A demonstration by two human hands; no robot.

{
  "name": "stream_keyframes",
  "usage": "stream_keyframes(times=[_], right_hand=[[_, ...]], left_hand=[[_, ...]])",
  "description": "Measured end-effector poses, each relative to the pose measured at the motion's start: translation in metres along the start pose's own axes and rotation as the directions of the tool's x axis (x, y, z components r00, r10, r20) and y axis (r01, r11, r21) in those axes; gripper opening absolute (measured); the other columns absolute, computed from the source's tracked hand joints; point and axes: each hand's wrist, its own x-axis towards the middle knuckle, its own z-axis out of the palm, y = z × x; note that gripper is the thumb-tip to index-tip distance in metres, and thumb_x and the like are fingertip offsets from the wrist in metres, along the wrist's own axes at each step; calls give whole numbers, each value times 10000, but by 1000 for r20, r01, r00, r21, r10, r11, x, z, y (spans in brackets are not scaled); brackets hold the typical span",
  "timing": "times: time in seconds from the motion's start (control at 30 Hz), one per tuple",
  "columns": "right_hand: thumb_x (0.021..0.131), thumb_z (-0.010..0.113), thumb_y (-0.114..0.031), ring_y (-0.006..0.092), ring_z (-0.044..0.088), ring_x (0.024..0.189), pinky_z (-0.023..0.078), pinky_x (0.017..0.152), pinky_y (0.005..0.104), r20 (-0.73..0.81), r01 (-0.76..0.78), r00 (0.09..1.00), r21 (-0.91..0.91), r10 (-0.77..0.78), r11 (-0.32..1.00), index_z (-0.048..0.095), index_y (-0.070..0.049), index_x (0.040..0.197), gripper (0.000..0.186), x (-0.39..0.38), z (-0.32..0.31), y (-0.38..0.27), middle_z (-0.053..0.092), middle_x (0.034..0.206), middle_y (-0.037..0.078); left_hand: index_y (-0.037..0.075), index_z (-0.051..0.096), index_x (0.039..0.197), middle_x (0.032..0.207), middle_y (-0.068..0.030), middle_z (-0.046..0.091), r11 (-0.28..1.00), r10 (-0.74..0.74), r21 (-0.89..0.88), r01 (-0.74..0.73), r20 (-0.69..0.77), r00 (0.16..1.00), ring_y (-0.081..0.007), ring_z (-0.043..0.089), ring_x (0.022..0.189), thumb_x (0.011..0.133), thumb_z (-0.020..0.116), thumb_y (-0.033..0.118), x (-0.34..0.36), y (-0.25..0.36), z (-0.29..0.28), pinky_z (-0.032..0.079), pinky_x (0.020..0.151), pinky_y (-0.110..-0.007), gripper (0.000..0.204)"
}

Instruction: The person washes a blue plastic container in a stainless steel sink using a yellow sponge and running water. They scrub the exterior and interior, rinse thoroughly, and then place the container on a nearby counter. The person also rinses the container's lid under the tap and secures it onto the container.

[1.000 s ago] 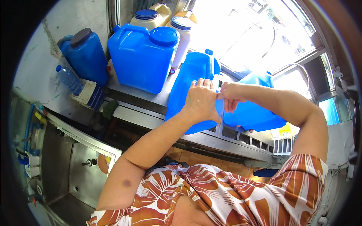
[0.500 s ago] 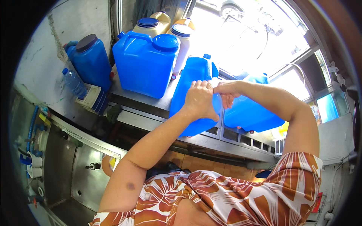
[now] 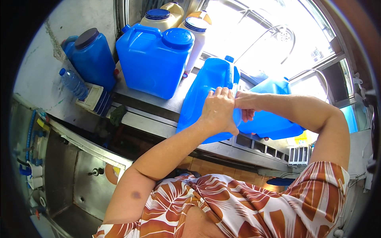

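Note:
A blue plastic jug [image 3: 200, 93] stands tilted on the metal counter in front of me. My left hand [image 3: 217, 111] is wrapped over its round blue lid [image 3: 237, 116], fingers across the top and thumb reaching down the near side. My right hand [image 3: 247, 105] meets the left at the lid's right edge, its fingers curled inward. Both hands hide most of the lid, so I cannot tell whether it is loose. Just right of them, a second blue jug [image 3: 270, 121] leans on the counter, partly behind my right forearm.
Another blue jug [image 3: 152, 65] stands left on the counter [image 3: 149, 123], with cream jugs [image 3: 158, 20] behind it. Farther left are a dark-lidded blue container [image 3: 93, 59], a clear bottle [image 3: 74, 84] and a small crate [image 3: 94, 99]. A metal sink [image 3: 85, 182] lies lower left; a bright window is behind.
The view has shifted slightly. Both hands stay together on the jug's lid, with only a small change in their position, and the jugs keep their arrangement.

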Motion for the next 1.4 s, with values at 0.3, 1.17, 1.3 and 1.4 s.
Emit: stream_keyframes(times=[0.3, 1.17, 1.3, 1.4], right_hand=[[747, 677, -576, 233, 623, 458, 473, 407, 303, -61, 47, 997, 6, -47, 999, 679, 85, 807, 664, -10, 7, -4, 648, 628, 213], [651, 718, -743, 184, 578, 415, 345, 337, 247, -265, 162, 954, 58, -141, 985, 666, 54, 779, 809, -14, 24, 0, 561, 502, 146], [645, 683, -781, 195, 583, 411, 403, 370, 292, -280, 197, 927, -200, -248, 960, 669, 42, 725, 828, -11, 12, -2, 545, 450, 128], [782, 600, -714, 204, 643, 515, 515, 511, 336, -575, 305, 536, -551, -618, 777, 694, 2, 779, 721, -6, -4, -17, 622, 552, 125]], left_hand=[[-56, 532, 1246, 1197, -221, 579, 978, 38, -192, -82, -221, 975, -343, 549, 1147, 527, 823, 415, -7, -19, 9, 447, 990, -398, 907], [134, 607, 1168, 1467, -305, 285, 996, -54, 31, 80, -497, 866, -478, 334, 1329, 615, 831, 495, -81, 2, 43, 332, 1009, -630, 698], [132, 641, 1078, 1463, -319, 290, 1000, 8, -12, -18, -555, 832, -464, 350, 1321, 566, 836, 529, -82, -3, 46, 329, 977, -608, 677], [131, 650, 1065, 1461, -331, 287, 997, 34, -34, -66, -587, 809, -455, 357, 1319, 576, 838, 500, -81, -5, 47, 328, 966, -565, 641]])
